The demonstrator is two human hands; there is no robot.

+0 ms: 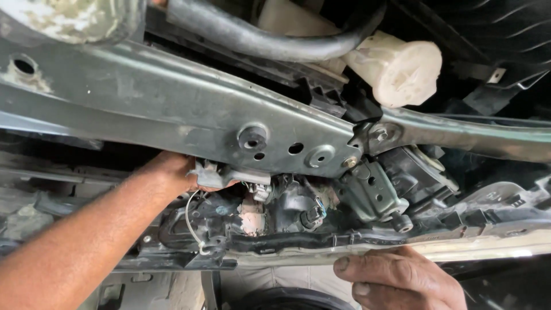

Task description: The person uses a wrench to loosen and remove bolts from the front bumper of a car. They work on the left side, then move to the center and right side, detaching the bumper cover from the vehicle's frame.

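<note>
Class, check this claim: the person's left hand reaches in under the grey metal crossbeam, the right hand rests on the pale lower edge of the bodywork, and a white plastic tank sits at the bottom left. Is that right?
Not quite. The head view shows the white plastic tank at the top right, beside the black hose. The rest holds: left hand under the grey metal crossbeam, right hand on the pale lower edge.

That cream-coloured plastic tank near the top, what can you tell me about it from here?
The cream plastic tank sits at the upper middle, behind the grey metal crossbeam. It looks like molded, slightly grimy plastic with a rounded, ribbed end pointing right and down. A thick black hose curves across in front of its left part, hiding that end. Neither hand touches it.
</note>
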